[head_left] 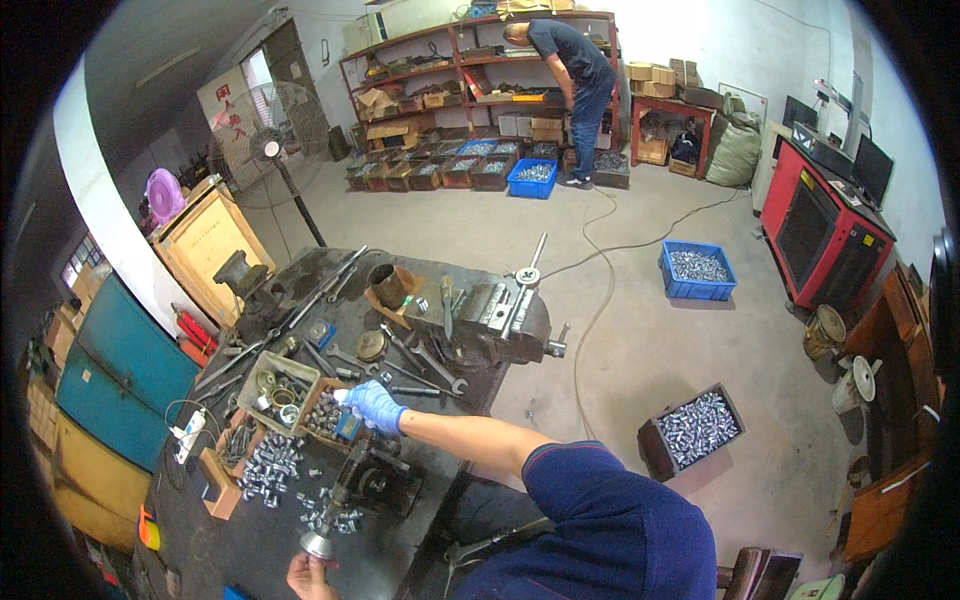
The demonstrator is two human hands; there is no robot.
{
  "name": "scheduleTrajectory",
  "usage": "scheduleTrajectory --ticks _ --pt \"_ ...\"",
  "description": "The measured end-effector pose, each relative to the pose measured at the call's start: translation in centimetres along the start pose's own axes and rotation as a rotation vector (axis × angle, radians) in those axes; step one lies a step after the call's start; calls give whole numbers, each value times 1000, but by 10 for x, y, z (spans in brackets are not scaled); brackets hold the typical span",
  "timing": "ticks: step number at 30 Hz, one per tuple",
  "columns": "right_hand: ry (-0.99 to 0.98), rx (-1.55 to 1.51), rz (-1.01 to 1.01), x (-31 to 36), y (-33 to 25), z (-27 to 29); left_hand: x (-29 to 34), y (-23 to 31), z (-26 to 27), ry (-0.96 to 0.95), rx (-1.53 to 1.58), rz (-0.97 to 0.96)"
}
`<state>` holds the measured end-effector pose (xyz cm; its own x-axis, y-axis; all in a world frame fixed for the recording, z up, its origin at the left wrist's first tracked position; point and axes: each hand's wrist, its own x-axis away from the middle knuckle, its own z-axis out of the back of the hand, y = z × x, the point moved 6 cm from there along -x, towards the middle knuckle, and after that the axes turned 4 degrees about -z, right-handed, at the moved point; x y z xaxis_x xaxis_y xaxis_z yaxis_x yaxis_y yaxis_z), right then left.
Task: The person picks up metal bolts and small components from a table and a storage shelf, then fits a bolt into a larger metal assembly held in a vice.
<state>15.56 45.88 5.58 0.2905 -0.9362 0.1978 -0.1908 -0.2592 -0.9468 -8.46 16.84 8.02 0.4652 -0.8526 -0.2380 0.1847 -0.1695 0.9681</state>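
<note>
My right hand [372,405], in a blue and white glove, reaches over a small box of metal parts [325,415]. Its fingers are drawn together; what they hold, if anything, cannot be made out. At the lower edge, my bare left hand [308,578] grips a silver cone-shaped knob [317,545] by its rim. The knob is in line with a dark bench fixture [375,480]. Loose shiny fittings [270,468] lie heaped on the bench, with a smaller pile [325,512] by the fixture.
A bin of rings [277,392], wrenches [437,368] and a vise [500,315] crowd the dark workbench. On the floor stand a metal box of fittings [697,430] and a blue crate [697,270]. A person [580,85] bends near the back shelves. Cables cross the floor.
</note>
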Motion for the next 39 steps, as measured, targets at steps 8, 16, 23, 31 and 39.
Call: scheduleTrajectory --ticks 8,16,23,31,39 --pt "-101 -361 188 72 -54 2 9 18 -19 -28 106 126" --pt "-46 -327 99 119 -18 50 -13 -33 4 -57 186 236" --pt "5 -253 115 121 0 57 -10 -32 7 14 177 253" --pt "52 -272 27 106 29 62 -7 -5 -7 12 172 203" --pt "23 -290 28 107 27 62 -9 -14 -4 91 242 189"
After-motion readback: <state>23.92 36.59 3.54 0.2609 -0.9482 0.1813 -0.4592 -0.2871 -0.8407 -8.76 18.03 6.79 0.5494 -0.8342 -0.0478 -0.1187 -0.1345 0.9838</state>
